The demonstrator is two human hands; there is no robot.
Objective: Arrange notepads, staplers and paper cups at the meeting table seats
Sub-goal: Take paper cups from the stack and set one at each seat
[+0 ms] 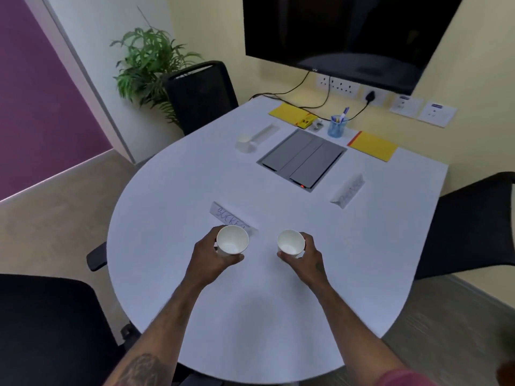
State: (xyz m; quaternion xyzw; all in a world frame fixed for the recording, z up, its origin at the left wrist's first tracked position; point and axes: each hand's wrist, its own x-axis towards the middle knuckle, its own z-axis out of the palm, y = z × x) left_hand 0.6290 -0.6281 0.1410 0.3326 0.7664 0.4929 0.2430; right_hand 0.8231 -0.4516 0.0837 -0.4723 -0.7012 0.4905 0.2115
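Your left hand [211,257] is curled round the left cup [232,240], and your right hand [309,259] grips the right cup [291,242] the same way. The two cups are apart, over the near part of the table [250,316]. I cannot tell whether their bases touch it.

Hold each one lightly, since thin paper walls will likely buckle under a squeeze. Set it down flat before you let go. Each cup stands upright, its mouth open upward toward you and its long axis running base to rim, close to vertical. Keep it that way as you carry.

Just beyond your left hand lies a folded name card [227,214] with writing on it. The left cup overlaps its near end in view, so lift clear rather than slide. Ahead and to the right of your right hand stands a second card [348,190], which looks like a seat for that cup.

Farther ahead, between your hands' lines, is a grey hatch [302,158]. Well ahead of your left hand a third cup [245,143] stands upright beside a white card [264,132].

Farthest from both hands, by the wall, lie the left notepad [289,112] and the right notepad [373,146], both yellow. What looks like a stapler [305,122] rests at the left notepad's corner, with a blue pen pot [338,128] between the pads.
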